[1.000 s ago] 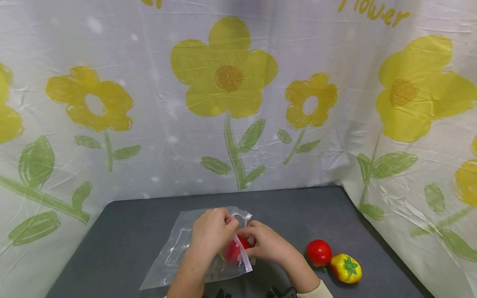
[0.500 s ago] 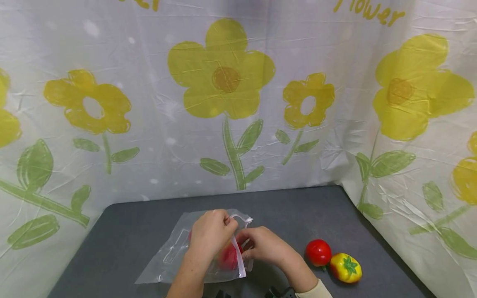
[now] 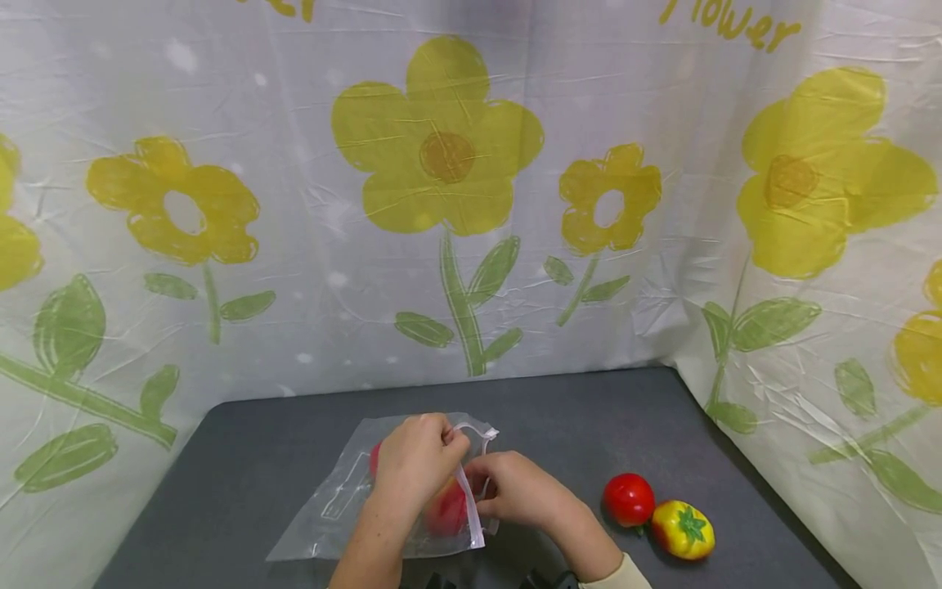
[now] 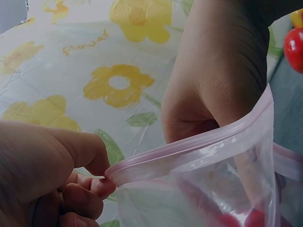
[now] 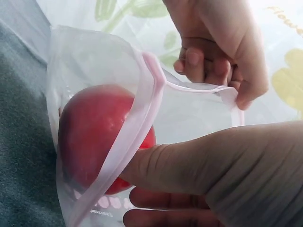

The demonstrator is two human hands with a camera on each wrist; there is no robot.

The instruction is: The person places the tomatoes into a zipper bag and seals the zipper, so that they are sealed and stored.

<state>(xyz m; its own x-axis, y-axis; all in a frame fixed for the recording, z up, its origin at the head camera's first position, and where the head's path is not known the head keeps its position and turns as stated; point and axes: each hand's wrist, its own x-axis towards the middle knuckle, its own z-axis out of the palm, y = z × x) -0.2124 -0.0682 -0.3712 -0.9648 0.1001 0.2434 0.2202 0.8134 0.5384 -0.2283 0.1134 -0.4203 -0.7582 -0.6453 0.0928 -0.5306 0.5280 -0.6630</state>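
Note:
A clear zip bag (image 3: 331, 523) with a pale pink zip edge lies on the dark table, its mouth to the right. My left hand (image 3: 423, 454) pinches the upper rim of the mouth between thumb and finger, holding it apart. Inside is a red fruit (image 5: 94, 130), seen through the plastic; another red patch (image 3: 374, 460) shows in the bag beside my left hand. My right hand (image 3: 515, 487) reaches into the mouth. In the right wrist view its straight thumb (image 5: 151, 165) meets the red fruit, with the other fingers stretched out just below.
To the right on the table (image 3: 574, 425) sit a red tomato (image 3: 629, 500) and a yellow-and-red pepper (image 3: 684, 530) with a green star-shaped top, side by side. A white sheet (image 3: 294, 204) printed with yellow flowers hangs around the table's back and sides.
The red fruit has moved left, deeper into the bag, and my right hand's fingers have loosened around it. My left hand keeps its pinch on the rim.

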